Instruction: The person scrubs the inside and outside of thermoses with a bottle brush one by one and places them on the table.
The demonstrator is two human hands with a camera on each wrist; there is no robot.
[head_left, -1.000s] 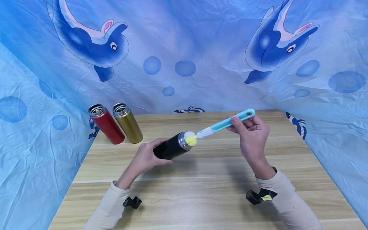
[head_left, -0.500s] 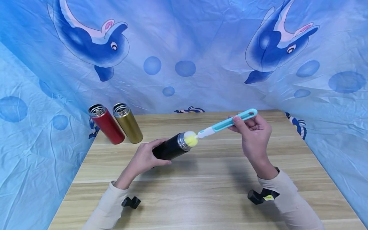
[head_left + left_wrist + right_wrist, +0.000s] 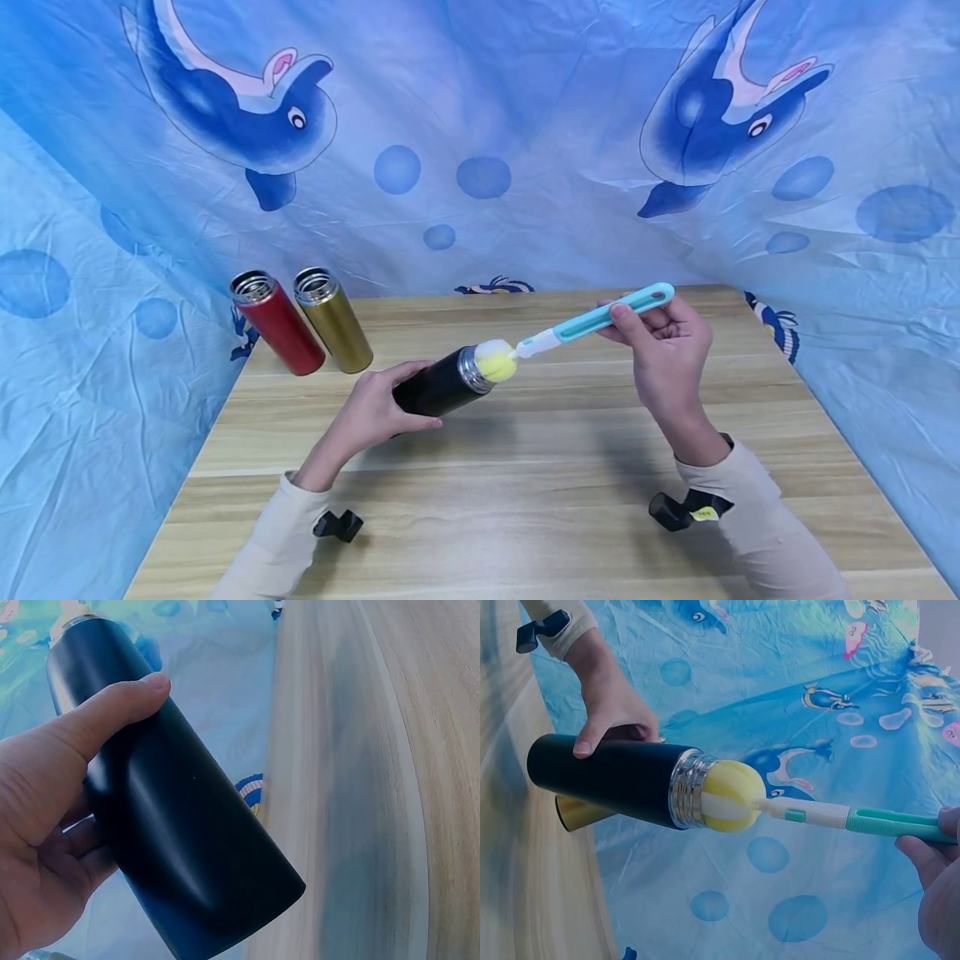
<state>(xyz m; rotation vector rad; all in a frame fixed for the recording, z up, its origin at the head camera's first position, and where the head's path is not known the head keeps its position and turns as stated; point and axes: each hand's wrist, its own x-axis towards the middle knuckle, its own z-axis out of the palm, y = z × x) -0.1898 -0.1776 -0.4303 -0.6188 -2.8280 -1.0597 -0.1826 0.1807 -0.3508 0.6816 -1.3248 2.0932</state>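
My left hand (image 3: pixel 372 410) grips a black thermos bottle (image 3: pixel 437 386) round its body, tilted so its open steel mouth points right and up. The left wrist view shows the thumb lying across the bottle (image 3: pixel 180 817). Between thumb and fingers my right hand (image 3: pixel 670 354) pinches the teal handle of a bottle brush (image 3: pixel 600 319). The brush's yellow and white sponge head (image 3: pixel 733 796) sits at the bottle's mouth, with most of it bulging out past the threaded rim (image 3: pixel 688 787). Any part of the sponge inside the neck is hidden.
A red thermos (image 3: pixel 281 327) and a gold thermos (image 3: pixel 335 323) stand lidless side by side at the back left of the wooden table (image 3: pixel 510 508). A blue dolphin-print curtain (image 3: pixel 555 225) hangs behind the table and along both sides.
My left hand has drawn the black bottle slightly left. My right hand has shifted a little right with the brush, and more of the sponge head shows outside the mouth.
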